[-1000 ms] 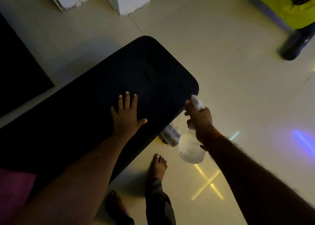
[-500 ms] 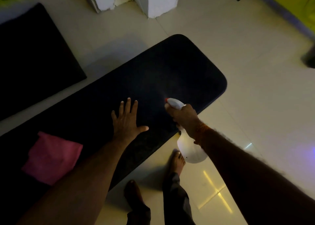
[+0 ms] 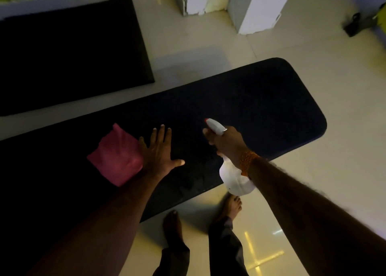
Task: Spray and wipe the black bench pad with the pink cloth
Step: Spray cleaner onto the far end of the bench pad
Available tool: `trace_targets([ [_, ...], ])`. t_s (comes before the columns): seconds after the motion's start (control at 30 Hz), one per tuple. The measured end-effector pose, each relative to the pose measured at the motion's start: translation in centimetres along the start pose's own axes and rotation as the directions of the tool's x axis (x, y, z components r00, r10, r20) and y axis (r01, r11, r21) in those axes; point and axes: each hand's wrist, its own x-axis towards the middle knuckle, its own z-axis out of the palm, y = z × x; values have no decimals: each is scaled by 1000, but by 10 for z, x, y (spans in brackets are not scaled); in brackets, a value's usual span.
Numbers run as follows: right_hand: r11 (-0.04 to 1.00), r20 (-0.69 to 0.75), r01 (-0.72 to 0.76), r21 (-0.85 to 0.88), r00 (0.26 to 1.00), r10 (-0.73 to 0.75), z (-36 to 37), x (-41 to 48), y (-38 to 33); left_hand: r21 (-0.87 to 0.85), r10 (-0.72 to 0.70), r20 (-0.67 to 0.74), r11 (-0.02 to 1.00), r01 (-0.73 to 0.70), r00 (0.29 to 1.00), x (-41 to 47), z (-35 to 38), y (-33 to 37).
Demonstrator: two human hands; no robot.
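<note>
— Bench pad (image 3: 261, 100), what does it look like?
— Long, black and matte, with rounded corners and a faintly grained cover. It runs slantwise across a pale, glossy tiled floor (image 3: 334, 171), and its near edge shows a dull sheen.

— And the cloth?
— The pink cloth (image 3: 117, 158) lies on the surface toward its left part, folded into a rough square, soft and a little rumpled, one corner pointing away from the person.

— What are the hands doing?
— The left hand (image 3: 160, 150) lies flat on the pad, fingers spread and holding nothing; its outer edge touches the cloth. The right hand (image 3: 226, 141) is clenched around the neck of a white plastic spray bottle (image 3: 234, 176). The rounded body hangs below the wrist, over the pad's near edge, and the red-tipped nozzle points across the pad. An orange beaded band (image 3: 247, 160) circles that wrist.

— Anything else nearby?
— A second black pad (image 3: 69, 52) lies flat on the floor farther off, well apart from the bench. Two white square posts (image 3: 257, 6) stand beyond it. Two bare feet (image 3: 173, 229) in dark trouser legs stand on the tiles just beside the near edge.
</note>
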Motion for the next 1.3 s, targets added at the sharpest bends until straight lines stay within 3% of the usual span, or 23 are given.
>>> trace_targets([
  [0.1, 999, 67, -16, -48, 998, 19, 9, -12, 8, -39, 2, 2, 999, -2, 1000, -12, 9, -11],
  [0.2, 997, -11, -29, -65, 1000, 28, 10, -24, 23, -93, 10, -1, 996, -10, 1000, -22, 20, -13],
  [0.27, 998, 21, -24, -59, 999, 26, 6, -31, 36, -91, 5, -33, 996, -8, 999, -31, 27, -8],
  [0.37, 977, 96, 53, -206, 995, -34, 0, -46, 56, -92, 0, -96, 996, -9, 995, -45, 38, 3],
  [0.43, 985, 83, 47, -163, 996, -34, -13, -59, 70, -101, 12, -129, 995, -26, 992, -54, 47, 15],
  [0.53, 999, -15, -29, -16, 999, 29, -36, -70, 86, -113, 4, -159, 993, -22, 987, -64, 55, 26],
  [0.67, 999, -150, -50, 9, 987, 51, -71, -74, 110, -124, -33, -161, 992, 13, 986, -74, 58, 37],
  [0.73, 994, -118, -74, 81, 990, 83, -81, -80, 118, -145, -59, -157, 989, 36, 986, -76, 58, 44],
  [0.8, 998, -77, -56, -21, 996, 54, -85, -87, 124, -162, -88, -149, 985, 63, 985, -80, 58, 49],
  [0.97, 966, 224, 89, -242, 974, -33, -68, -105, 121, -163, -119, -123, 982, 98, 985, -88, 59, 51],
  [1.17, 887, 334, 296, -354, 926, -175, -32, -92, 76, -119, -119, -98, 987, 107, 988, -92, 57, 34],
  [1.3, 927, 220, 260, -269, 954, -204, -6, -69, 37, -90, -95, -88, 992, 87, 992, -92, 52, 20],
])
